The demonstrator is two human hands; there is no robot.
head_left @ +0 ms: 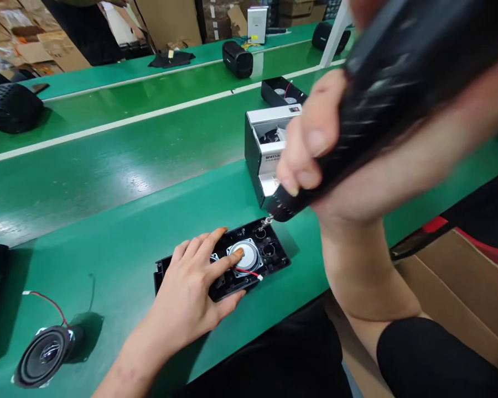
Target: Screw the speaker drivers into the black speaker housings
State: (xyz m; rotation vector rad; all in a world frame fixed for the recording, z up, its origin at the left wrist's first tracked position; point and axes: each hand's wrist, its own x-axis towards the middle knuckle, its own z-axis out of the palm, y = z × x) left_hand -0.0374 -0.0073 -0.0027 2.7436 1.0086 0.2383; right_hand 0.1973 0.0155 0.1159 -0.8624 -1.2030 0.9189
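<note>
The green workbench (112, 221) runs slantwise across the room, its front strip smooth and matt. On that strip, near the middle, an open black housing (279, 255) lies flat, and just behind it stands a silver-and-black benchtop machine (254, 152). Over at the lower left there's a loose speaker driver (45, 356), cone showing.

Past the front strip, a shinier green lane (149, 141) carries a long white line (120, 120). Another open housing (271, 94) sits near the line, behind the machine. Beyond the line I can see black speakers, one at left (14, 108), another (237, 59) farther along.
</note>
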